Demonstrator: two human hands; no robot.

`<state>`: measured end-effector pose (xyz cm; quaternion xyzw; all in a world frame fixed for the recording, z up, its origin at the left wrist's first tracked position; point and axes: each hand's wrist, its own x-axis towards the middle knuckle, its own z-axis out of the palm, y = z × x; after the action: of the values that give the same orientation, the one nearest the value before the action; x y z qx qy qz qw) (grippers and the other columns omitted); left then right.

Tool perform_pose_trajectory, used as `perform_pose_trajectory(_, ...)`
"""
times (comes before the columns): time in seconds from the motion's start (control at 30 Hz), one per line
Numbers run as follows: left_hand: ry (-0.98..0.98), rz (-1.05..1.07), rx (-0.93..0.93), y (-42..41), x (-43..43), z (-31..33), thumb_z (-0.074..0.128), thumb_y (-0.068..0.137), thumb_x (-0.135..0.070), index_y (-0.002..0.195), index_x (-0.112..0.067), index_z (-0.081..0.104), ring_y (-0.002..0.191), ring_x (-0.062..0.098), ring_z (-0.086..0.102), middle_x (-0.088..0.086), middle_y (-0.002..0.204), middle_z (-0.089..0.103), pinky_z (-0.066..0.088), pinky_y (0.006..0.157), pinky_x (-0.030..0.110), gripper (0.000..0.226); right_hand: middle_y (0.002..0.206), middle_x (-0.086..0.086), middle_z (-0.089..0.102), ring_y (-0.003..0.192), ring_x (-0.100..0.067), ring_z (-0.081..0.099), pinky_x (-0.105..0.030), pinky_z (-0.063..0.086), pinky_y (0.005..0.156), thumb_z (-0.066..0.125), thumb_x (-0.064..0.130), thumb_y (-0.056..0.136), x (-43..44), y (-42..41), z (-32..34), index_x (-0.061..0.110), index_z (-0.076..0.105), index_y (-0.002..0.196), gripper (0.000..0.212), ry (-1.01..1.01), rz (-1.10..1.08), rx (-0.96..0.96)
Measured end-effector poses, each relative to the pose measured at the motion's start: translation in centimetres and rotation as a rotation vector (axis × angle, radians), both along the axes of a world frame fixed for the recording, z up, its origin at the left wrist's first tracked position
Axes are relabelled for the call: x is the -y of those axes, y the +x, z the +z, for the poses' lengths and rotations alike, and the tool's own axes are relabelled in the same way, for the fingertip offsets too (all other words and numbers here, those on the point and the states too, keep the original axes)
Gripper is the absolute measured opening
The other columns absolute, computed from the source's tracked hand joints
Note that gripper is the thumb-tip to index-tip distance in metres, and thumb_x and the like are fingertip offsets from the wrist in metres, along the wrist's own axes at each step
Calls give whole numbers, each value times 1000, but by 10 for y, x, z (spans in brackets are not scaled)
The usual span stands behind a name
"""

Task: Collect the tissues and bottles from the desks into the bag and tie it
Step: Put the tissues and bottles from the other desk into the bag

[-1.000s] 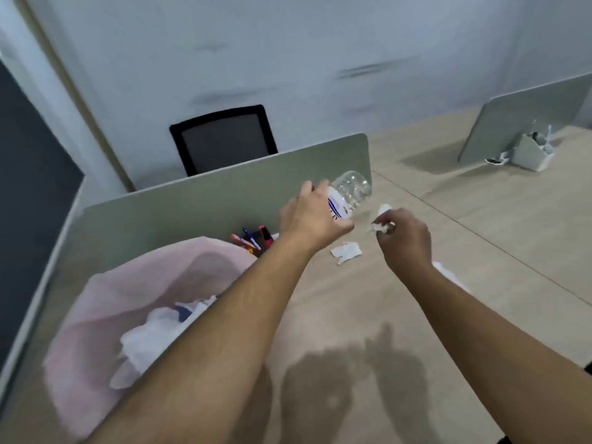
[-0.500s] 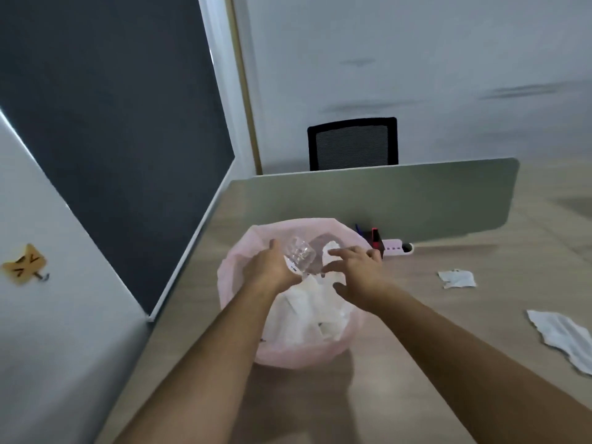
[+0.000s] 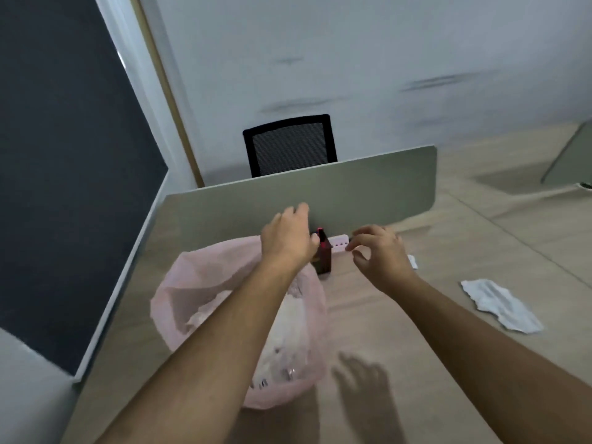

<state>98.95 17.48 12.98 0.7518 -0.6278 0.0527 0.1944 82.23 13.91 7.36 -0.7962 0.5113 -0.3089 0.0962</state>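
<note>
An open pink plastic bag [image 3: 198, 283] stands on the desk, with white tissues and a clear bottle [image 3: 283, 368] inside. My left hand [image 3: 288, 238] hovers over the bag's far rim, fingers loosely curled and holding nothing. To the right of the bag, my right hand [image 3: 381, 254] is raised above the desk, its fingers relaxed and empty. A crumpled white tissue [image 3: 499, 304] lies on the desk at the right. A smaller tissue [image 3: 412, 261] peeks out behind my right hand.
A grey-green divider panel [image 3: 352, 193] runs across the back of the desk, with a dark pen holder [image 3: 324, 259] and a white power strip [image 3: 339, 243] at its foot. A black chair [image 3: 290, 145] stands behind it. A dark partition [image 3: 64, 187] closes the left side.
The bottle has left my left hand and now lies in the bag. Both hands have lifted away from the bag's opening toward the divider, and both are empty.
</note>
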Motion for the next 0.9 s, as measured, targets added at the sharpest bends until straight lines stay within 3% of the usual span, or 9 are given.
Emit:
perform_pose_trajectory(0.27, 165, -341, 33, -121, 93, -48, 57, 84, -32, 123, -19, 49, 116, 28, 51, 6, 124, 54, 45, 89, 38, 42, 117, -2, 61, 113, -26, 51, -35, 40, 99, 63, 11, 81, 43, -134, -36, 20, 72, 92, 17, 200, -441, 100)
perform_pose_trajectory(0.43, 387, -457, 34, -175, 144, -130, 58, 82, -31, 129, -19, 43, 124, 25, 43, 4, 133, 46, 40, 96, 38, 51, 138, 0, 47, 123, -27, 42, -37, 37, 99, 57, 17, 85, 49, -203, -101, 23, 59, 120, 35, 473, -659, -32)
perform_pose_trajectory(0.53, 476, -502, 1, -192, 172, -176, 56, 85, -30, 138, -21, 35, 135, 23, 34, 2, 150, 30, 32, 105, 40, 57, 152, 0, 29, 134, -28, 31, -42, 30, 107, 54, 23, 88, 53, -227, -138, 28, 44, 136, 49, 608, -746, -100)
perform_pose_trajectory(0.67, 602, -487, 84, -203, 203, -219, 54, 87, -35, 146, -27, 22, 143, 27, 19, 3, 160, 2, 22, 115, 45, 67, 158, 1, 16, 140, -29, 22, -42, 25, 111, 47, 24, 90, 58, -247, -172, 34, 37, 140, 52, 680, -807, -153)
perform_pose_trajectory(0.73, 633, -474, 98, -204, 210, -233, 52, 88, -36, 141, -29, 31, 139, 29, 27, 3, 158, 13, 31, 109, 44, 58, 154, 2, 27, 137, -30, 29, -41, 28, 109, 41, 23, 90, 57, -250, -185, 34, 43, 136, 48, 673, -789, -160)
perform_pose_trajectory(0.77, 612, -467, 61, -204, 211, -238, 49, 89, -33, 134, -27, 41, 132, 29, 37, 4, 152, 28, 37, 102, 41, 47, 148, 1, 38, 132, -30, 36, -39, 31, 106, 37, 23, 87, 55, -251, -191, 32, 50, 131, 46, 645, -761, -155)
perform_pose_trajectory(0.83, 568, -424, -111, -204, 206, -240, 47, 87, -23, 110, -17, 61, 105, 30, 55, 11, 124, 58, 43, 82, 32, 27, 128, -2, 57, 118, -29, 49, -33, 39, 92, 37, 19, 82, 51, -249, -200, 23, 63, 116, 43, 571, -747, -111)
perform_pose_trajectory(0.9, 594, -369, -300, -202, 195, -235, 56, 78, -19, 91, -8, 70, 89, 29, 61, 15, 102, 67, 44, 76, 30, 22, 114, -7, 63, 106, -28, 55, -27, 40, 79, 45, 8, 84, 48, -245, -200, 13, 70, 105, 32, 554, -801, -13)
